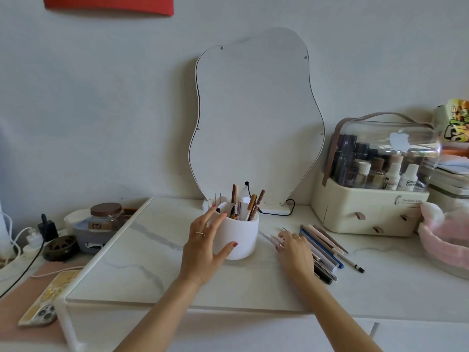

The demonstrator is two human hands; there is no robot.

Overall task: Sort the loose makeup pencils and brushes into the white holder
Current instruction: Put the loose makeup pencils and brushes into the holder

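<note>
White holder between both hands

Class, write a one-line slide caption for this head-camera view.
Left hand steadies the white holder while the right hand picks from the loose pencils beside it.

We could not see the lower ends of the pencils inside the white holder, whose left wall our left hand covered. Our right hand hid part of the loose pencils on the surface. The picture's edge cut off the red thing above and the pink basket at right. The organiser's small label was illegible.
</note>
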